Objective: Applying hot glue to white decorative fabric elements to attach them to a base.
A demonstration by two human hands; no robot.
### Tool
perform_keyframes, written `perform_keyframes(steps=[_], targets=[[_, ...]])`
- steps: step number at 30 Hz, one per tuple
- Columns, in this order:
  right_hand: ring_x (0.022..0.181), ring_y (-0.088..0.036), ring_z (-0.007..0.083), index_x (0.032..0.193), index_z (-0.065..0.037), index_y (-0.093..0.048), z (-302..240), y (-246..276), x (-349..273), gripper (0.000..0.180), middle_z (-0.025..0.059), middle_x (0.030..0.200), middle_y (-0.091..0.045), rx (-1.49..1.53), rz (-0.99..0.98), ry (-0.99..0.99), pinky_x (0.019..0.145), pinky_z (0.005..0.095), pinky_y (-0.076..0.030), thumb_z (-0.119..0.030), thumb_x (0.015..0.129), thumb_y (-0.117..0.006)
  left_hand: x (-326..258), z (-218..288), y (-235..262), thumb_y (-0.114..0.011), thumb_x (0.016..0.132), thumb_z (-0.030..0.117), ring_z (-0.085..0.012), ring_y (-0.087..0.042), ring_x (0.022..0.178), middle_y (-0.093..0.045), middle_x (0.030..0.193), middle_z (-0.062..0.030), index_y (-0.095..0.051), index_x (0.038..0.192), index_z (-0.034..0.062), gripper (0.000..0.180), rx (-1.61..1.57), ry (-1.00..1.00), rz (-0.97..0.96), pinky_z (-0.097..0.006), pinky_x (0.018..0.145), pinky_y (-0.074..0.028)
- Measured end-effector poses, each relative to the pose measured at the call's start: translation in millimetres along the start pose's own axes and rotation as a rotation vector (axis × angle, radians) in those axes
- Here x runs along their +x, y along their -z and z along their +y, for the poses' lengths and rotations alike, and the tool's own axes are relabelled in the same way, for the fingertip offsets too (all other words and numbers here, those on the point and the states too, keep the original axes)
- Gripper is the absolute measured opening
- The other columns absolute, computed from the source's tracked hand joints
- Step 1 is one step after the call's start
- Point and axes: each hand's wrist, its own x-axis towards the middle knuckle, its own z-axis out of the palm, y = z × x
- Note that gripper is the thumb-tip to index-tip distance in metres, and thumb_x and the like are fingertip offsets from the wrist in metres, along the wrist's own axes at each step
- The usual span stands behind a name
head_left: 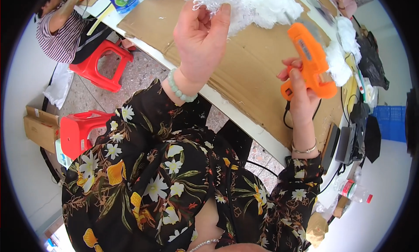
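Note:
An orange hot glue gun (pixel 309 56) is held up over the right part of the table, its nozzle end pointing away from me. My right hand (pixel 301 95) is wrapped round its handle, and a black cord hangs below. Beyond the table's middle, my left hand (pixel 198 45) is closed, thumb and fingers pinching the edge of curly white fluffy material (pixel 266 10). The fluffy stuff spreads along the far side of the table and partly leaves the frame. The glue gun's tip looks blurred and stands apart from my left hand.
Flat brown cardboard (pixel 248 73) covers the white table. At right lie more white fluff (pixel 348 32), a black plastic bag (pixel 373 60), cords and a clear bottle (pixel 355 192). A blue crate (pixel 388 121) stands beyond. Another person sits far left near red stools (pixel 102 64).

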Motion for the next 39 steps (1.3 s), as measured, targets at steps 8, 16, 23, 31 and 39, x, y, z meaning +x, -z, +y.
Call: perform_keyframes(steps=[8, 16, 23, 31, 39], targets=[[0.083, -0.06, 0.012, 0.113, 0.002, -0.057, 4.4, -16.2, -11.2, 0.024, 0.0086, 0.103, -0.065, -0.267, -0.278, 0.085, 0.073, 0.0266, -0.05, -0.003, 0.089, -0.062, -2.0, 3.7, 2.3, -0.072, 0.083, 0.002, -0.0047, -0.052, 0.065, -0.061, 0.077, -0.0014, -0.058, 0.102, -0.0011, 0.023, 0.104, -0.129, -0.025, -0.019, 0.058, -0.043], [0.066, -0.055, 0.0217, 0.091, -0.001, -0.057, 3.5, -23.6, -8.4, 0.017, 0.0088, 0.08, -0.056, -0.347, -0.186, 0.012, 0.062, 0.0301, -0.046, -0.003, 0.079, -0.069, -6.9, 11.2, -2.0, -0.071, 0.083, 0.0, -0.0056, -0.053, 0.069, -0.063, 0.082, -0.002, -0.059, 0.105, -0.0012, 0.025, 0.153, -0.101, -0.082, -0.02, 0.061, -0.045], [0.061, -0.053, 0.0249, 0.088, -0.001, -0.057, 4.3, -23.5, -5.4, 0.015, 0.0095, 0.074, -0.054, -0.316, -0.139, 0.003, 0.059, 0.033, -0.045, -0.005, 0.08, -0.069, -8.8, 7.3, -4.3, -0.071, 0.083, 0.001, -0.0052, -0.052, 0.068, -0.063, 0.082, -0.0019, -0.059, 0.105, -0.0013, 0.025, 0.156, -0.112, -0.104, -0.02, 0.06, -0.043], [0.063, -0.056, 0.0291, 0.085, -0.003, -0.057, -1.0, -21.6, -5.4, 0.017, 0.0098, 0.073, -0.058, -0.455, -0.221, -0.007, 0.058, 0.0357, -0.046, -0.011, 0.08, -0.071, -6.5, 6.9, -3.7, -0.071, 0.084, 0.002, -0.0045, -0.049, 0.066, -0.061, 0.08, -0.0009, -0.059, 0.104, -0.0015, 0.023, 0.167, -0.097, -0.105, -0.019, 0.058, -0.041], [0.065, -0.053, 0.02, 0.089, -0.003, -0.057, -0.3, -18.7, -7.8, 0.017, 0.0056, 0.074, -0.056, -0.486, -0.269, 0.047, 0.06, 0.0313, -0.045, -0.011, 0.083, -0.07, -5.8, 4.1, -5.3, -0.07, 0.085, 0.001, -0.004, -0.046, 0.066, -0.057, 0.077, 0.0005, -0.057, 0.098, -0.0014, 0.019, 0.128, -0.108, -0.103, -0.019, 0.058, -0.04]])
